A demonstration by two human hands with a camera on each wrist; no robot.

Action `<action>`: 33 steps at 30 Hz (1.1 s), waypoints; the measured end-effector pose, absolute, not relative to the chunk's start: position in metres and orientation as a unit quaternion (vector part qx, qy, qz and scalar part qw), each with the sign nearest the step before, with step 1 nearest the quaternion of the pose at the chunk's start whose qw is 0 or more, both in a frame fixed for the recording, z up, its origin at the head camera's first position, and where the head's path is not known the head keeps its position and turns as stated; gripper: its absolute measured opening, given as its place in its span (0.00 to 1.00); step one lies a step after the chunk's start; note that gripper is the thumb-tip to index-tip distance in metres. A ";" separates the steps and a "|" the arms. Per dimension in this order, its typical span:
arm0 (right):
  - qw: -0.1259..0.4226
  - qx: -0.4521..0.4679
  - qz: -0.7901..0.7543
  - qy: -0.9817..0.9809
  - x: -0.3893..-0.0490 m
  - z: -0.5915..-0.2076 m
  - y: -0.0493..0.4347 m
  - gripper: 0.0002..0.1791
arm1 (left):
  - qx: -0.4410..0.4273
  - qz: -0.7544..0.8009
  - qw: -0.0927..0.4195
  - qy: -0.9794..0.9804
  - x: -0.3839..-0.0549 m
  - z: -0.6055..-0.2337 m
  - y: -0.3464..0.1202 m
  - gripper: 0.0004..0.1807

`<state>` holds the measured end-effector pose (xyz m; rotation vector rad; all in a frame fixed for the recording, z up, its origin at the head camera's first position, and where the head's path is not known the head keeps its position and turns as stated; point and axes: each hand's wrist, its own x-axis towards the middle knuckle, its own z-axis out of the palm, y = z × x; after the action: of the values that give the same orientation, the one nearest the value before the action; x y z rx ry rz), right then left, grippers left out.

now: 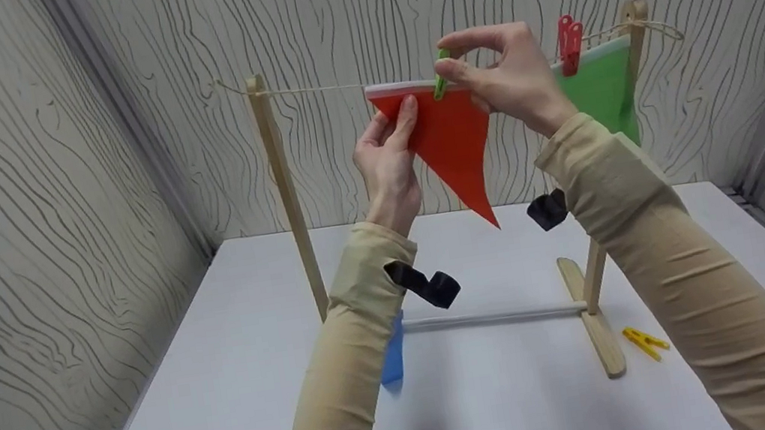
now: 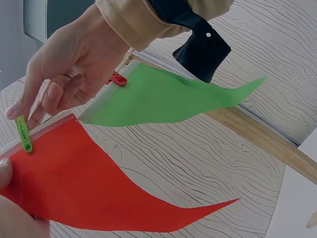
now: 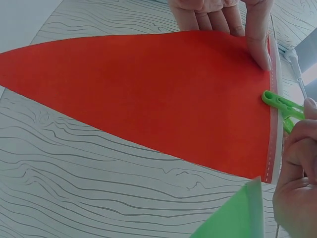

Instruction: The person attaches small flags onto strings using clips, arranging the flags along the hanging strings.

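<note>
A red triangular pennant [image 1: 449, 129] hangs point down at the string [image 1: 318, 89], its white-edged top along the line. My left hand [image 1: 389, 157] pinches the pennant near its top left corner, thumb on the front and fingers behind. With thumb and index finger my right hand [image 1: 509, 74] pinches a green clothespin [image 2: 24, 134], whose tips sit over the pennant's top edge near the middle. Further right, a green pennant [image 1: 599, 88] hangs from the string under a red clothespin [image 1: 570, 44], partly hidden behind my right wrist.
Two wooden posts [image 1: 283, 184] hold up the string, with a white rod [image 1: 496, 316] between them low down. A yellow clothespin [image 1: 646, 342] lies on the white table [image 1: 502, 409] beside the right wooden foot [image 1: 602, 341]. Something blue [image 1: 393, 354] shows beside my left forearm.
</note>
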<state>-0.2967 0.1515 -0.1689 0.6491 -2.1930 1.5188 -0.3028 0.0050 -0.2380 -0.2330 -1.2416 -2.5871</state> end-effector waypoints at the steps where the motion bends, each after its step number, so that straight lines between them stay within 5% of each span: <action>1: 0.197 0.231 0.543 -0.783 -0.297 -0.169 0.151 0.22 | -0.080 -0.892 0.131 -0.426 -0.303 -0.238 0.005 0.20; 33: 0.204 0.241 0.539 -0.781 -0.296 -0.174 0.156 0.24 | -0.077 -0.881 0.127 -0.448 -0.304 -0.244 -0.002 0.25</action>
<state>-0.2958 0.1560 -0.1743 0.6730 -2.1778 1.5026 -0.3037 -0.0018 -0.2438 -0.2231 -1.3054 -2.5659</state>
